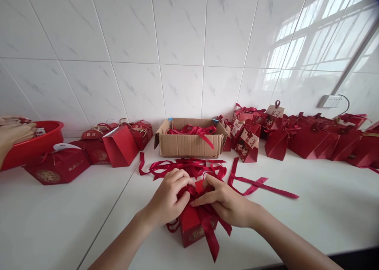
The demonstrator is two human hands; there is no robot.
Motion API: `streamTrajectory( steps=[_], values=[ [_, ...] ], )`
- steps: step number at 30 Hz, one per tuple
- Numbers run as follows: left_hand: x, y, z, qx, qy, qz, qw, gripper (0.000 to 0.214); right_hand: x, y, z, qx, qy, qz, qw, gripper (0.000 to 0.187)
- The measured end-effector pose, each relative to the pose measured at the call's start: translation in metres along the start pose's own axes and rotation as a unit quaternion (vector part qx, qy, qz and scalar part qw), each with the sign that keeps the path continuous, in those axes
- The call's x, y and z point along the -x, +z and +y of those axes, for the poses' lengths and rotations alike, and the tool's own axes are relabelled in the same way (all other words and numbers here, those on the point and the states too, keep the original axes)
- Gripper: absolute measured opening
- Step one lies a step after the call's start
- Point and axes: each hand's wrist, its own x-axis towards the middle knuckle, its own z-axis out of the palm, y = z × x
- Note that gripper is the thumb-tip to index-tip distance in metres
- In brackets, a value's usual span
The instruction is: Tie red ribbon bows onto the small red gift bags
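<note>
A small red gift box (pixel 191 222) with gold print on its front stands on the white table before me. Dark red ribbon (pixel 211 236) lies over its top, with two tails hanging down the front. My left hand (pixel 172 193) closes on the ribbon at the box's top left. From the right, my right hand (pixel 222 199) grips the ribbon too, its index finger stretched across the top. My fingers partly hide the ribbon where they meet. Beside the box, under my left hand, a dark red cord (pixel 173 225) shows.
Loose ribbons (pixel 189 167) lie behind the box. A cardboard box (pixel 191 145) holding ribbon stands near the tiled wall. Red gift boxes stand left (pixel 60 165) and right (pixel 314 141). A red basin (pixel 53 132) with beige items is at far left; a power strip (pixel 331 101) is at right.
</note>
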Motion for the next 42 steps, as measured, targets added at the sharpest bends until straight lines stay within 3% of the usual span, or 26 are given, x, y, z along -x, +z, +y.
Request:
streamTrajectory(
  steps=[6, 15, 19, 33, 38, 42],
  values=[
    [0.0018, -0.0024, 0.0029, 0.127, -0.046, -0.046, 0.99, 0.022, 0.0007, 0.0016, 0.0016, -0.001, 0.01, 0.003, 1.0, 0.048],
    [0.0011, -0.0053, -0.0004, 0.162, -0.078, -0.086, 0.98, 0.007, 0.0014, 0.0013, 0.0019, -0.017, 0.004, -0.01, 1.0, 0.049],
    [0.0003, -0.0073, -0.0016, 0.197, -0.089, -0.109, 0.97, 0.009, 0.0019, 0.0026, 0.0035, -0.02, 0.004, -0.006, 1.0, 0.049],
    [-0.0007, -0.0032, -0.0022, 0.169, -0.101, -0.043, 0.98, 0.028, 0.0011, 0.0012, 0.0029, -0.024, -0.001, 0.001, 1.0, 0.044],
    [0.0009, -0.0012, -0.0016, 0.199, -0.091, -0.048, 0.975, 0.025, 0.0039, 0.0041, 0.0066, -0.063, -0.001, 0.057, 0.996, 0.035],
    [0.0023, 0.0004, 0.001, 0.211, -0.112, -0.052, 0.97, 0.025, 0.0042, 0.0065, 0.0087, -0.14, 0.075, 0.123, 0.98, 0.017]
  ],
)
